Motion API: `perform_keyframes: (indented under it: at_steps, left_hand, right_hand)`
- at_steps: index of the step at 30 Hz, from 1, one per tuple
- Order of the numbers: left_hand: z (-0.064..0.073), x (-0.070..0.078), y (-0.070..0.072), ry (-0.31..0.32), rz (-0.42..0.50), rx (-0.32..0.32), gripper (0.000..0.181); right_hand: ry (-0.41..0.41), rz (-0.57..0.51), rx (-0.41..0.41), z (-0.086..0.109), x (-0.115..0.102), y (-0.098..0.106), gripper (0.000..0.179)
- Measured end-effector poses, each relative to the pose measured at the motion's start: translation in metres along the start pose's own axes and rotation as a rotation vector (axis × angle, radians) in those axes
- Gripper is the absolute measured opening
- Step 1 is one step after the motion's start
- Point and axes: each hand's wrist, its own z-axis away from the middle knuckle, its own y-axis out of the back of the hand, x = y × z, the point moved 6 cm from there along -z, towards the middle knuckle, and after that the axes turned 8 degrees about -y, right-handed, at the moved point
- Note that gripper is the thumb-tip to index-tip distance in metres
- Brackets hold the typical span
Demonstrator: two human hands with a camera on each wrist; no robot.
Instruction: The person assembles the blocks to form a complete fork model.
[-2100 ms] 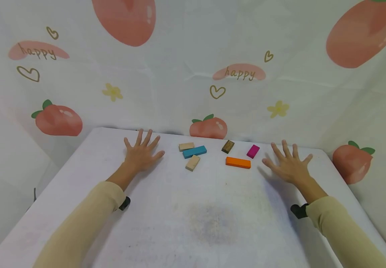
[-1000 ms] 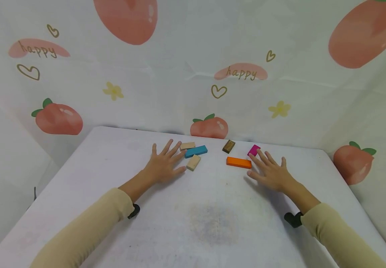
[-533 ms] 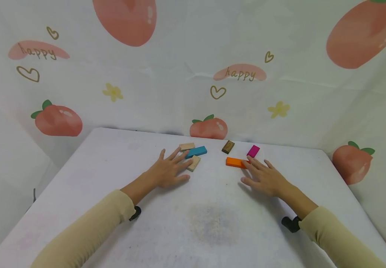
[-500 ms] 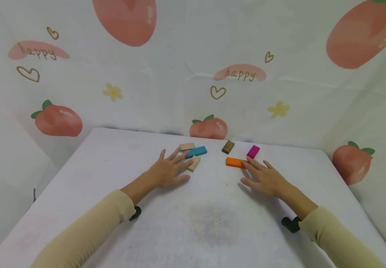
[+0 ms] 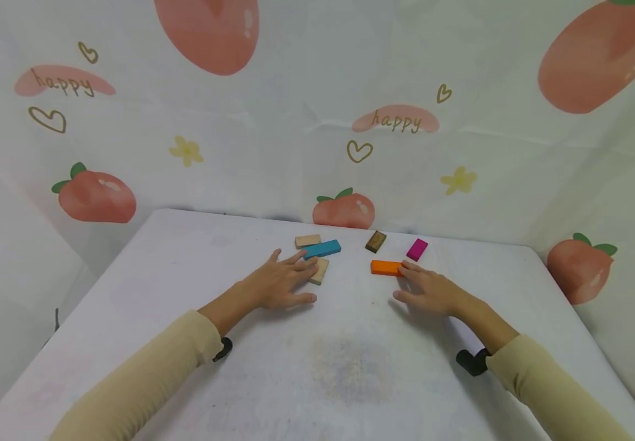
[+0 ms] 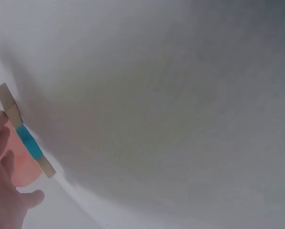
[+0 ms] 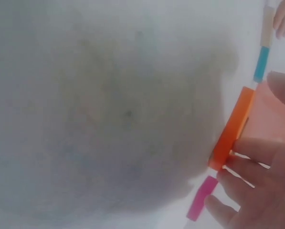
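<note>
My left hand (image 5: 284,285) lies with fingers spread at the near pale wooden block (image 5: 320,271), its fingertips over that block's left part. A blue block (image 5: 325,247) sits just beyond, beside another pale wooden block (image 5: 307,241). My right hand (image 5: 430,291) has extended fingers, and their tips touch the right end of the orange block (image 5: 386,267), covering it. In the right wrist view the fingers (image 7: 249,169) rest along the orange block (image 7: 232,129), the thumb apart from it. Neither hand's thumb closes on a block.
Behind the orange block lie a dark brown block (image 5: 375,241) and a magenta block (image 5: 417,249). All of them are near the back edge of the white table (image 5: 273,386). A patterned cloth (image 5: 284,122) hangs behind it.
Both hands have come inward from wide apart and drawn slightly nearer. The left fingers reached the near wooden block, which turned slightly. The right fingers reached the orange block's end.
</note>
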Motion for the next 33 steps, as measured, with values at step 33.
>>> perform_keyframes:
  at_steps: [33]
  left_hand:
    - [-0.002,0.041,-0.008,-0.141,0.038,-0.075,0.076]
  right_hand:
    - [0.122,-0.156,0.061,-0.023,-0.005,0.008,0.045]
